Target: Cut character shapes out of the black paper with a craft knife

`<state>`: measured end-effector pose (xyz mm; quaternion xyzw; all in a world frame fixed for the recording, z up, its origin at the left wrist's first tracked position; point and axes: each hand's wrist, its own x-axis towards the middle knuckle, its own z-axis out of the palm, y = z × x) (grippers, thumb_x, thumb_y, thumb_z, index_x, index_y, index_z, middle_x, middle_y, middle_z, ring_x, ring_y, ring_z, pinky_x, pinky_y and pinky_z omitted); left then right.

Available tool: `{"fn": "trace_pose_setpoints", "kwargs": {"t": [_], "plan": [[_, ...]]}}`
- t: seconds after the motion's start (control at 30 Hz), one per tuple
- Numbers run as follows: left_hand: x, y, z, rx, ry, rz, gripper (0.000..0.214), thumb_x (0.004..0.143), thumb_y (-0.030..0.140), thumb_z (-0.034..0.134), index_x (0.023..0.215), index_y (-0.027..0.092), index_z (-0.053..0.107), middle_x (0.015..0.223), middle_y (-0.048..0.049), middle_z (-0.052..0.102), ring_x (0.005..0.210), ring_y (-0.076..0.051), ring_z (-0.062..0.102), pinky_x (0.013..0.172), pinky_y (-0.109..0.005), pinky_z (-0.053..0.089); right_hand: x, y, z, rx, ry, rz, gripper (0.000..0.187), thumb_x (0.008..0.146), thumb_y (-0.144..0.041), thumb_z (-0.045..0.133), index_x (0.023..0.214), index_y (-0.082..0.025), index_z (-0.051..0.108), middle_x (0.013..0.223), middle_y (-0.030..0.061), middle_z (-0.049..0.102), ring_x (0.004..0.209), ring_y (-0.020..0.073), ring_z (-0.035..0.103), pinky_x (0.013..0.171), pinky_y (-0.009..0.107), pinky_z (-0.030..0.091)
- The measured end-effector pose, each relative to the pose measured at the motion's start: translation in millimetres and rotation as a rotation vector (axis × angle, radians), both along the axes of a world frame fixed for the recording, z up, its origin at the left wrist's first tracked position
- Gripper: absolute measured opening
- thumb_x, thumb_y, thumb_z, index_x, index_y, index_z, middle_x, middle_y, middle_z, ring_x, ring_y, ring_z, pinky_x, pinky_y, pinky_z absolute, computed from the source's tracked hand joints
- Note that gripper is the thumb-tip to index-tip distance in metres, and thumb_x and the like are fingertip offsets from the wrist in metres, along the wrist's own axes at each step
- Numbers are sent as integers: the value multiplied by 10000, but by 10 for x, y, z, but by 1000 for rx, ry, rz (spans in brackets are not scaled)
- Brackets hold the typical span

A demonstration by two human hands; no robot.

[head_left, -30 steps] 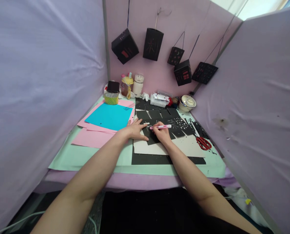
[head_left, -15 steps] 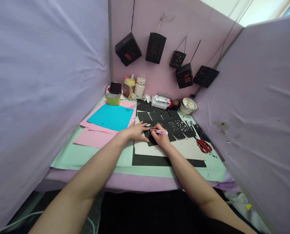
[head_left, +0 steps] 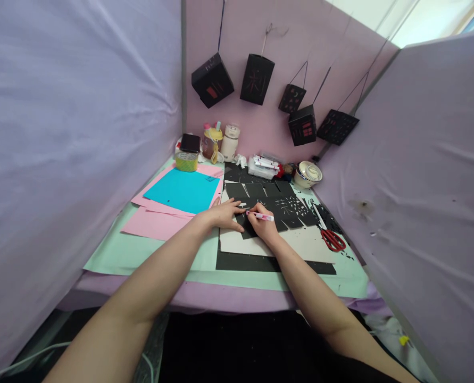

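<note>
A sheet of black paper (head_left: 256, 191) with slits along its edges and small cut-out shapes lies on a white board (head_left: 240, 244). My left hand (head_left: 225, 215) rests flat on the sheet's left part, fingers spread. Just right of those fingertips, my right hand (head_left: 264, 224) pinches a pink-and-white pen-shaped craft knife (head_left: 265, 217), its tip on the black paper. The tip itself is too small to make out. Red-handled scissors (head_left: 332, 240) lie to the right among black paper scraps (head_left: 329, 217).
Blue paper (head_left: 181, 190) and pink paper (head_left: 152, 225) lie on the left. Along the back stand a yellow-green tub (head_left: 186, 161), a white bottle (head_left: 230, 143), a clear box (head_left: 262, 169) and a lidded bowl (head_left: 308, 173). Several black paper lanterns (head_left: 257, 80) hang above.
The view has shifted very slightly. Both hands stay in nearly the same place, and the craft knife's tip shows hardly any movement on the paper.
</note>
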<state>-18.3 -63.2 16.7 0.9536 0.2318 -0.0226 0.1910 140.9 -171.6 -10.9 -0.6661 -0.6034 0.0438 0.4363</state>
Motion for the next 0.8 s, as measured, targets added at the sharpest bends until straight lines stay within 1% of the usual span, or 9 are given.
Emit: {"fn": "trace_pose_setpoints", "kwargs": {"t": [0.2,0.4,0.63,0.8], "plan": [[-4,-10,10,-7,-1,6,884,701,731,636,1472,373,392,1625,-27,192,1511,-349,87,1157,-646,10,-9,-19,8,-5,4,-11,124,789,-270,519,672,-242,488,613,-31,560,549,150,469,574,268,354],[-7,-28,18,-6,-3,14,889,702,731,633,1474,360,394,1624,-39,200,1509,-343,102,1157,-647,5,-25,-39,35,5,21,-17,127,778,-252,514,657,-238,478,622,-29,542,577,153,478,584,268,355],[1,-131,64,15,9,29,856,720,734,612,1465,365,410,1619,-38,217,1506,-344,124,1165,-624,-4,-36,-102,46,6,49,-32,135,772,-241,518,645,-235,472,606,-37,529,576,149,475,582,265,359],[23,-205,78,49,17,41,852,744,732,595,1473,330,412,1611,-74,239,1495,-353,166,1158,-635,-26,-66,-164,49,12,62,-49,142,794,-255,516,658,-232,482,621,-27,551,589,153,494,588,268,364]]}}
